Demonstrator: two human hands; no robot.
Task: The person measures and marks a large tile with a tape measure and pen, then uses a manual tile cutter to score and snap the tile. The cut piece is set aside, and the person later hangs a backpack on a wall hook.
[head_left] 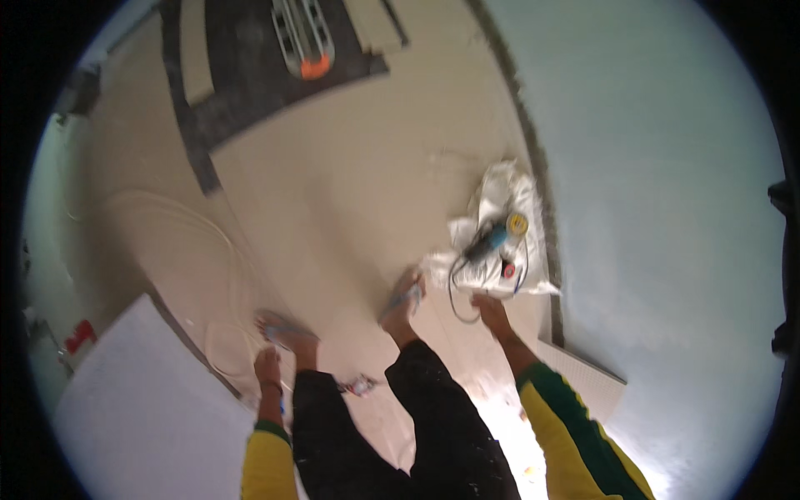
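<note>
An angle grinder [487, 242] with a teal body and a yellow disc lies on a crumpled white sack [533, 237] beside the wall. My right hand [492, 315] is just below the sack, nearest to the grinder's dark cord [452, 287]. Its fingers reach forward, apart from one another, and I see nothing held. Whether they touch the cord is unclear. My left hand [267, 367] hangs beside my left leg, near a pale hose or cable [210, 346]; its fingers are too hidden to read. A small red and black item [508, 269] rests on the sack.
Farther off, a rail-type tile cutter [304, 42] with an orange end sits on a dark mat [242, 100]. A white panel [158, 408] stands at lower left. The pale blue wall [658, 183] runs along the right, with a tile piece [583, 371] at its foot.
</note>
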